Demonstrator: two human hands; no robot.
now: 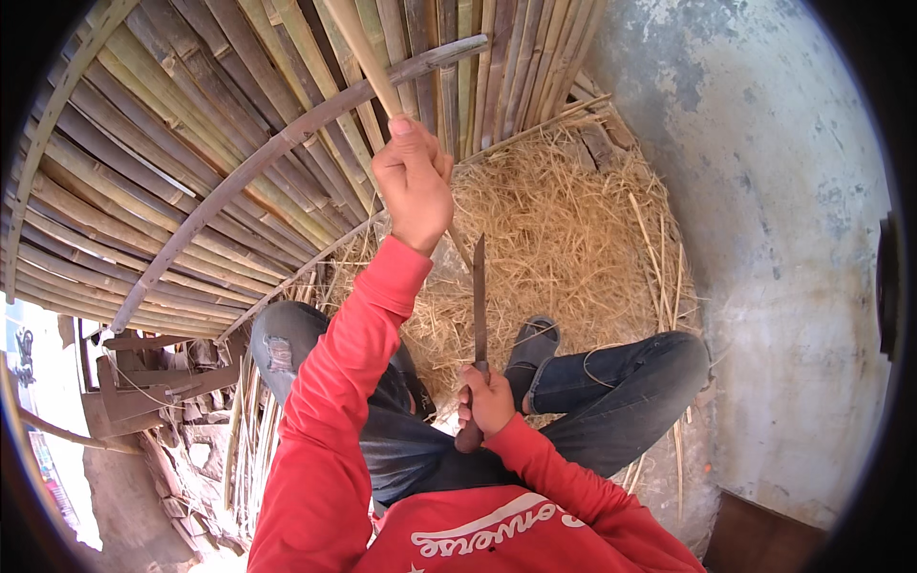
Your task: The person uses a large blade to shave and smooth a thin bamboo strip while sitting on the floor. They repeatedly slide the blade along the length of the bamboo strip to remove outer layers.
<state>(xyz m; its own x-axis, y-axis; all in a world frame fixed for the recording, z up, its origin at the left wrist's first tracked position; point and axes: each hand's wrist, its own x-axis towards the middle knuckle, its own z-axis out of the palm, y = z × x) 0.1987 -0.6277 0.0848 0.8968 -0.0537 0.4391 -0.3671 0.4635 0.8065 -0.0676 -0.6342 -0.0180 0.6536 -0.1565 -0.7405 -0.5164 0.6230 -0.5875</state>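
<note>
My left hand [416,183] is raised ahead of me, closed around a pale bamboo strip [365,50]. The strip runs up past the top edge of the view, and its lower end comes out below the fist toward the knife. Low in front of my lap, my right hand [487,401] grips the handle of a long, dark-bladed knife [479,301]. The blade points away from me, its tip close to the lower part of the strip. Whether blade and strip touch, I cannot tell.
Bamboo slats [220,143] with a curved crosspiece form a wall at the left and ahead. A heap of pale shavings [554,220] covers the ground ahead. A worn bluish wall [774,239] rises at the right. Long thin strips [250,449] lie beside my left leg.
</note>
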